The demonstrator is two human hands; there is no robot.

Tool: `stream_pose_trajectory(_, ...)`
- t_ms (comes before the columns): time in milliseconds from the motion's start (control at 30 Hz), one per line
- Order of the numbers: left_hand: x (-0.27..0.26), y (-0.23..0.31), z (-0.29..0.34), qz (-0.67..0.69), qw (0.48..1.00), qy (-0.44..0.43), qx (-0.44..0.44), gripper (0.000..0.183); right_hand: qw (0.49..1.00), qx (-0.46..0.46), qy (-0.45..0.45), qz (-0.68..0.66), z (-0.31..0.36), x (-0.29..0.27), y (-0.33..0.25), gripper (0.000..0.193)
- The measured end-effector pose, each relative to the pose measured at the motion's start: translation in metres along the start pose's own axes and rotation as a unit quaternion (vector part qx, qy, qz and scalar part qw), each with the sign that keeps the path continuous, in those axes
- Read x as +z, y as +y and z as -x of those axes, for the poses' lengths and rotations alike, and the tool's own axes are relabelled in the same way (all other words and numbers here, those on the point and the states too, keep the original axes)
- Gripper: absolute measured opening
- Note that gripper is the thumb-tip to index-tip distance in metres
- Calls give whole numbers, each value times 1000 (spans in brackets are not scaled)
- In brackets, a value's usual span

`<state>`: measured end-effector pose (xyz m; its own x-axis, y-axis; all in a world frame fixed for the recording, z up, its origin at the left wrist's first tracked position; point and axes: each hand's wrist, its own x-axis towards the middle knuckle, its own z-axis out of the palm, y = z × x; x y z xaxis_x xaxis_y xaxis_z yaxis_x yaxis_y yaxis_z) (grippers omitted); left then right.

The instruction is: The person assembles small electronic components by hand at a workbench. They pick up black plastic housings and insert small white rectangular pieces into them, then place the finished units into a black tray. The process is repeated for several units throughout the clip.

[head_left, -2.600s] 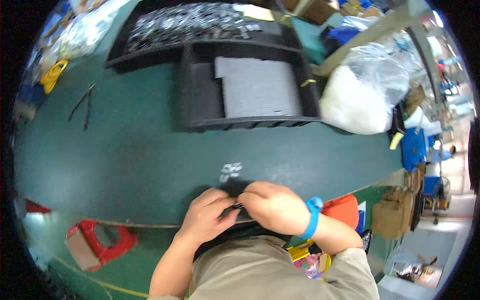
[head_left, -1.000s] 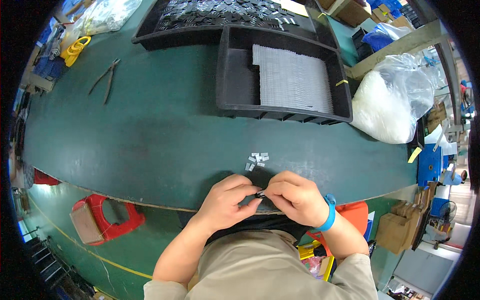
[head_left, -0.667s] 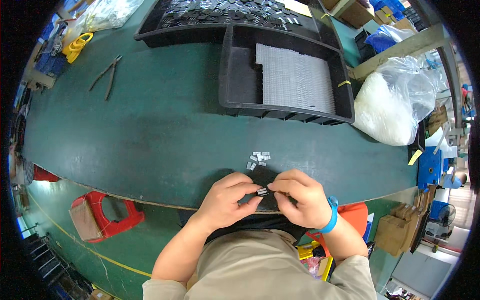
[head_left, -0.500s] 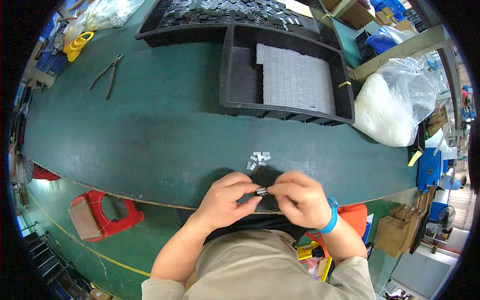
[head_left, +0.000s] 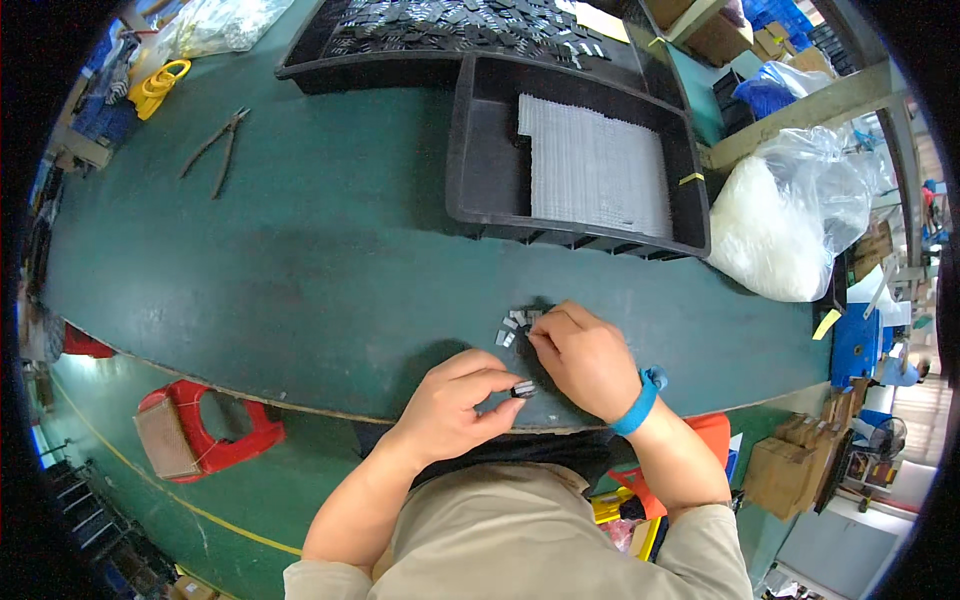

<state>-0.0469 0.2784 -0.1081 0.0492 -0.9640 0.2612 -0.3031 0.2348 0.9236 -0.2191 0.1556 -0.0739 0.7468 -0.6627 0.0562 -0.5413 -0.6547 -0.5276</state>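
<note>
Between the thumb and index finger of my left hand (head_left: pixel 458 405) is a small black block-shaped part (head_left: pixel 523 390) with pale strips on its upper face. It is held just above the bench's near edge. My right hand (head_left: pixel 588 365), with a blue band at its wrist, reaches forward to a small cluster of pale, clear-looking rectangular pieces (head_left: pixel 507 332) on the green bench. Its thumb and fingertips are pinched together at the right side of that cluster and cover part of it. Whatever lies between those fingertips is too small to make out.
Beyond my hands stands a black tray (head_left: pixel 458 160) with rows of pale strips. Behind it, a larger black tray (head_left: pixel 370 78) holds many small dark parts. Pliers (head_left: pixel 225 150) and yellow-handled scissors (head_left: pixel 155 90) lie left. A clear bag of white material (head_left: pixel 765 235) sits right.
My right hand has left the black part and moved forward to the pale pieces. My left hand keeps its hold on the black part in nearly the same place.
</note>
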Motion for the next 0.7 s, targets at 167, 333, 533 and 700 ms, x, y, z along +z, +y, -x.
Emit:
stream_pose_trajectory(167, -1, -1, 1, 19, 1000, 6, -18, 22, 992, -25, -7, -126, 13, -21, -5, 11)
stream_pose_trajectory(333, -4, 0, 0, 33, 999, 0, -31, 22, 968, -13, -39, -249, 24, -33, -16, 16)
stream_pose_trajectory(533, -2, 1, 0, 43, 998, 10, -39, 20, 965, -31, -25, -258, 26, -33, -19, 19)
stream_pose_trajectory(700, -4, 3, -1, 32, 999, 0, -34, 19, 967, -43, -27, -251, 28, -33, -17, 18)
